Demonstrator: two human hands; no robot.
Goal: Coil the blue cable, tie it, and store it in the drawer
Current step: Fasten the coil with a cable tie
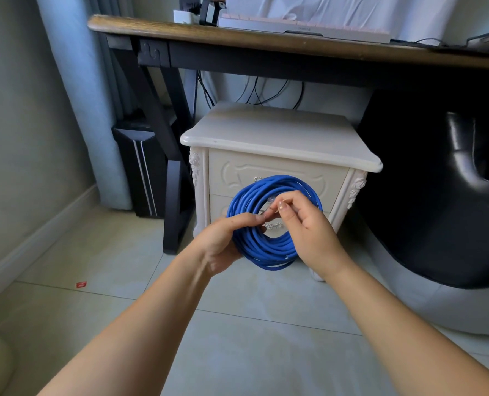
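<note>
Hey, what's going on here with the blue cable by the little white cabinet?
A person holds a coiled blue cable up in front of a white nightstand. The left hand grips the coil's side, while the right hand pinches the clear connector end at the coil's middle, apparently about to tie it. Both drawers look closed, so nothing is stored yet.

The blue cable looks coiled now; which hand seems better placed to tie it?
Probably the right hand: its fingertips pinch something small inside the blue cable coil, while the left hand grips the bundle.
</note>
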